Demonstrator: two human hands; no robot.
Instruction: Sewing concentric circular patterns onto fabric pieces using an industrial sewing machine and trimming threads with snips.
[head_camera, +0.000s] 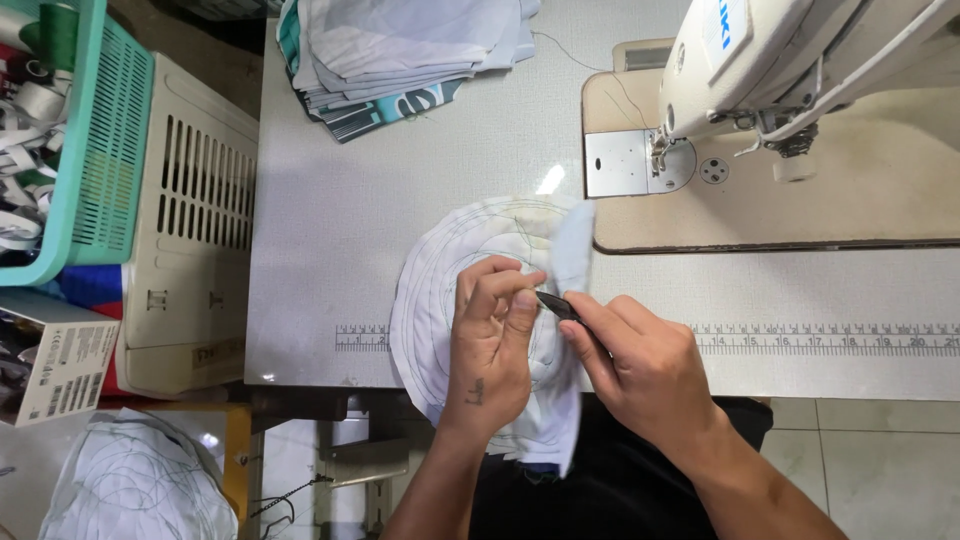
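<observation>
Left hand (492, 340): grip closed, fingers curled down, thumb and forefinger pinching the round stitched fabric piece (440, 290) near its centre. Rest of the hand lies on the cloth, pinning it to the worktop (330, 220).

Right hand (640, 370): grip closed around a small dark thread snipper (556, 305), held between thumb and forefinger. Only the tip end shows; the rest is hidden inside the hand. Long axis runs diagonal, lower right to upper left, tip pointing at the left thumb and touching or just short of it, can't tell which.

Fabric piece: white, roughly circular, concentric stitch lines. Lies flat at the front edge of the worktop, near part hanging over the edge toward the person's lap. Right margin is folded up, showing a pale blue flap (572, 250) that stands nearly upright, just beside the sewing machine bed (800, 210).

Around: sewing machine head (790, 60) top right, needle plate (625, 163) well apart from the hands. Stack of folded cloth pieces (400, 55) at the far edge. Printed ruler strip (830, 340) along the front edge. Teal basket (95, 140) with spools at left, over a cream slotted crate (195, 190).
</observation>
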